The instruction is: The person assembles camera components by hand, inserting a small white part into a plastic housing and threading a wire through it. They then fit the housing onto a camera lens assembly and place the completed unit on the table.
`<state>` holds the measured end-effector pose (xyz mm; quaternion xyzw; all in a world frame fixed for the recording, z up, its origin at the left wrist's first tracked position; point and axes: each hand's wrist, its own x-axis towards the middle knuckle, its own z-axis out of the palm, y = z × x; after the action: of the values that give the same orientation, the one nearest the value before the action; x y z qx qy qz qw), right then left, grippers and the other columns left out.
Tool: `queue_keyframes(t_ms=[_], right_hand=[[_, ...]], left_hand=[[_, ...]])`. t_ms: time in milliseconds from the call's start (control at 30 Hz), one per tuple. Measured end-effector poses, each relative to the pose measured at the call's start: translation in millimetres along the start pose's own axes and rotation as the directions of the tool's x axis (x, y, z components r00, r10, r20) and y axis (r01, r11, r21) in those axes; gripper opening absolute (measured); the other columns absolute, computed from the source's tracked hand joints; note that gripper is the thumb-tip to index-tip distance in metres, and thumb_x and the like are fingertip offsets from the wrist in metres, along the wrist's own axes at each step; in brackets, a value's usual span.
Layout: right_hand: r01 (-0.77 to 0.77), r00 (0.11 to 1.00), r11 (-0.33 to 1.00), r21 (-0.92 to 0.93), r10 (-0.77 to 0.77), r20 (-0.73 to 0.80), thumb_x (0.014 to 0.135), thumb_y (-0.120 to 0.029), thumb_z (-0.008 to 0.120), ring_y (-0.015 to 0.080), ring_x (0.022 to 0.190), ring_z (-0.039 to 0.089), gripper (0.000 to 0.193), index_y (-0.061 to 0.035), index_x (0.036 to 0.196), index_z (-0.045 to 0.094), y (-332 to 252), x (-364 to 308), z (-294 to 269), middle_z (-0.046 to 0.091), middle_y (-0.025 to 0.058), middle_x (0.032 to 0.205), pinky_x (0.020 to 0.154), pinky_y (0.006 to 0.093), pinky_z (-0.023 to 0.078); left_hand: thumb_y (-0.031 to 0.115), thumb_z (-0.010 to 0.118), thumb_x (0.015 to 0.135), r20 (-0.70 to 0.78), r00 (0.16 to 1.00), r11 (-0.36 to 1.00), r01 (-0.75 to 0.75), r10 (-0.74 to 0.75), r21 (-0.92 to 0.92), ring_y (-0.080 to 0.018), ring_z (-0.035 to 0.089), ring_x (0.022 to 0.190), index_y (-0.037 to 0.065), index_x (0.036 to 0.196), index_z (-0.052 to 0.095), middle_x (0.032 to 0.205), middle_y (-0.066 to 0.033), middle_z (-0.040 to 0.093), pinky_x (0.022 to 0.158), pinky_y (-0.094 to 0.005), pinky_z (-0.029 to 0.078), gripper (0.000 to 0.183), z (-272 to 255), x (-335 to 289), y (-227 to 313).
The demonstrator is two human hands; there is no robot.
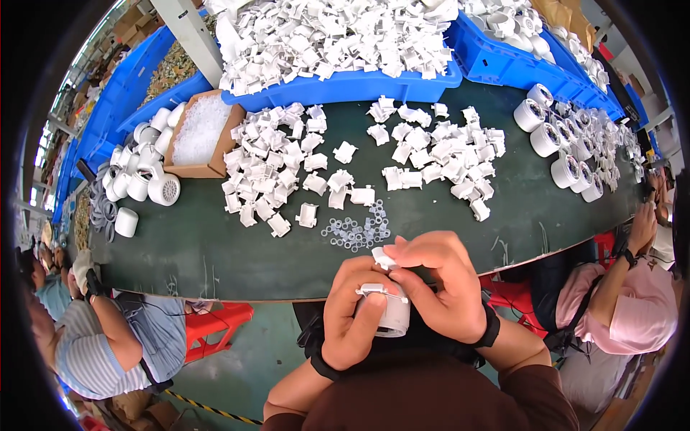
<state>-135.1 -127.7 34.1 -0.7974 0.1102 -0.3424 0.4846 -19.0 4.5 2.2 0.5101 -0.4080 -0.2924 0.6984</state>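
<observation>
My left hand (353, 316) is closed round a white plastic cylindrical housing (393, 320), its thumb across the near side. A small white clip-like part sits at the housing's top, beside that thumb. Just above, my right hand (442, 287) pinches a small white plastic piece (383, 258) between thumb and fingertips, close to the left fingers. Both hands are over the table's near edge. Beyond them lies a scatter of small translucent rings (359, 230). Farther off are two loose heaps of white plastic brackets, a left heap (266, 158) and a right heap (453, 154).
A blue bin (345, 87) heaped with white parts stands at the back. To the left are a cardboard box (198, 171) of translucent pieces and white round housings (144, 176). More housings (564, 171) stand at the right. People sit on both sides by red stools.
</observation>
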Motion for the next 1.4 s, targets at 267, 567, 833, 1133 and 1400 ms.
queue_keyframes(t_ms=[267,567,833,1133,1400], right_hand=[[-0.272,0.949,0.941,0.2,0.228,0.22,0.094,0.01,0.064,0.0162,0.108,0.064,0.034,-0.0009,0.127,0.066,-3.2,-0.6,-12.7,0.063,0.0108,0.122,0.09,0.0288,0.053],[-0.556,0.83,0.718,0.419,0.459,0.316,0.095,0.008,0.064,0.016,0.113,0.066,0.036,0.0023,0.13,0.062,-17.5,5.4,-16.8,0.067,0.0078,0.116,0.097,0.0299,0.053],[-0.335,0.933,0.941,0.049,0.323,0.16,0.094,0.004,0.068,0.0166,0.109,0.069,0.037,0.0012,0.13,0.062,-30.0,-3.5,1.3,0.071,0.0111,0.118,0.097,0.0316,0.054],[-0.405,0.913,0.874,0.268,0.373,0.163,0.093,0.007,0.068,0.0155,0.112,0.066,0.04,0.0013,0.132,0.061,-8.1,-8.9,19.3,0.069,0.0103,0.12,0.097,0.0317,0.053],[-0.362,0.931,0.882,0.302,0.357,0.074,0.09,0.011,0.069,0.0152,0.108,0.065,0.042,0.0007,0.13,0.063,-2.8,-15.8,34.0,0.067,0.0094,0.117,0.094,0.0304,0.053]], left_hand=[[0.012,0.059,0.096,0.106,0.994,0.976,-0.022,-0.001,0.215,-0.0223,0.06,0.093,0.001,0.104,0.066,0.111,-0.0139,0.061,0.082,-0.0318,0.049,0.016,-15.1,3.1,16.2],[0.003,0.061,0.093,-0.114,0.993,0.896,0.021,0.033,0.444,-0.0304,0.065,0.093,-0.001,0.105,0.064,0.106,-0.0167,0.068,0.084,-0.0368,0.051,0.013,-14.6,4.5,15.9],[0.002,0.058,0.095,-0.194,0.966,0.738,0.004,0.172,0.675,-0.0282,0.063,0.093,-0.002,0.105,0.064,0.107,-0.0149,0.068,0.084,-0.0362,0.049,0.012,-9.7,5.9,12.7],[0.002,0.056,0.092,-0.108,0.979,0.695,-0.045,0.175,0.718,-0.0345,0.06,0.095,-0.001,0.114,0.065,0.109,-0.016,0.068,0.086,-0.0424,0.048,0.025,-3.0,9.6,13.2],[0.018,0.048,0.097,-0.085,0.976,0.692,-0.08,0.201,0.717,-0.036,0.059,0.097,-0.002,0.116,0.064,0.11,-0.0167,0.067,0.088,-0.0448,0.046,0.031,-5.2,7.1,6.9]])
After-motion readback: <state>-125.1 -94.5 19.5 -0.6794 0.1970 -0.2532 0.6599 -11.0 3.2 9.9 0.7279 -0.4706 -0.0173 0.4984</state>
